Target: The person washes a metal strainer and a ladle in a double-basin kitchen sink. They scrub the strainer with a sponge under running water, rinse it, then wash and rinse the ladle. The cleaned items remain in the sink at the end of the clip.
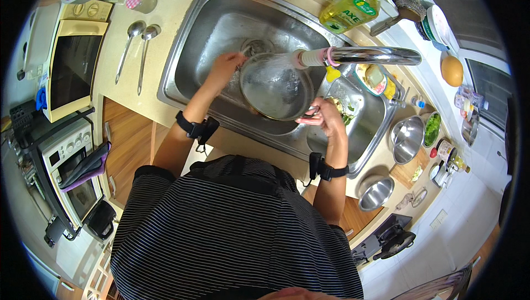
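A round metal pot (275,89) is held over the large sink basin (207,22), with water spraying into it from the faucet nozzle (304,58). My right hand (327,115) grips the pot's handle on its near right side. At the opposite rim is my left hand (225,70), blurred, its fingertips beside or on the edge; whether they grip it is unclear. The small basin (364,134), to the right, contains green and pale food scraps (345,111). Behind the pot, the drain (256,47) is partly visible.
The curved metal faucet (377,55) reaches across the sink from the right. A dish-soap bottle (352,8) stands behind it. Two ladles (136,31) lie on the left counter (112,60). Metal bowls (408,138) and a cutting board (410,169) occupy the right counter.
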Demonstrator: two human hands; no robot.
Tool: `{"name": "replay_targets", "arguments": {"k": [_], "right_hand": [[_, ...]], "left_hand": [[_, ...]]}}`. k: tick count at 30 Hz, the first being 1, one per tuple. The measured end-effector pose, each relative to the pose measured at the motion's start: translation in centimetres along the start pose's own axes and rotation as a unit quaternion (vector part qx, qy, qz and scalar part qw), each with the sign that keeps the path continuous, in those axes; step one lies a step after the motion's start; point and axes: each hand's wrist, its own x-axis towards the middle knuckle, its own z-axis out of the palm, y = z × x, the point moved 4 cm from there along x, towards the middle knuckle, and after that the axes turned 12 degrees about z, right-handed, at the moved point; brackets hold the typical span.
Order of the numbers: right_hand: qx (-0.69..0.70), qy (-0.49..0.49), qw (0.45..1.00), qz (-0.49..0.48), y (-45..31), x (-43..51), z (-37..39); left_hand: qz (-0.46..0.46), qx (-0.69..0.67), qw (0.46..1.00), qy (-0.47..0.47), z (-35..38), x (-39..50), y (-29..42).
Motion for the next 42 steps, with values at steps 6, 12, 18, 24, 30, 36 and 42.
{"name": "replay_targets", "arguments": {"k": [6,12,18,24,30,36,42], "right_hand": [[0.078,-0.192,0.975,0.077,4.5,6.3,6.0],[0.3,-0.187,0.931,-0.086,4.4,10.8,9.6],[0.14,0.008,0.903,-0.405,0.0,6.8,6.4],[-0.24,0.366,0.773,-0.459,-2.1,-3.1,6.1],[-0.432,0.421,0.73,-0.321,-3.3,-5.9,4.3],[-0.131,0.103,0.983,-0.079,-1.7,1.8,-1.8],[-0.017,-0.098,0.991,0.089,3.1,7.7,2.4]], "left_hand": [[0.095,0.346,0.933,-0.027,-2.3,-2.8,12.6],[0.319,0.293,0.901,0.029,-2.9,-4.4,13.4],[0.203,-0.038,0.976,0.076,-3.7,0.4,2.1],[0.035,-0.406,0.908,0.096,4.2,2.3,-8.4],[-0.15,-0.31,0.939,-0.028,6.5,0.3,-11.8],[-0.164,-0.114,0.978,-0.056,1.2,-1.0,-5.1],[-0.044,-0.072,0.996,0.023,-2.2,-2.8,4.4]]}}
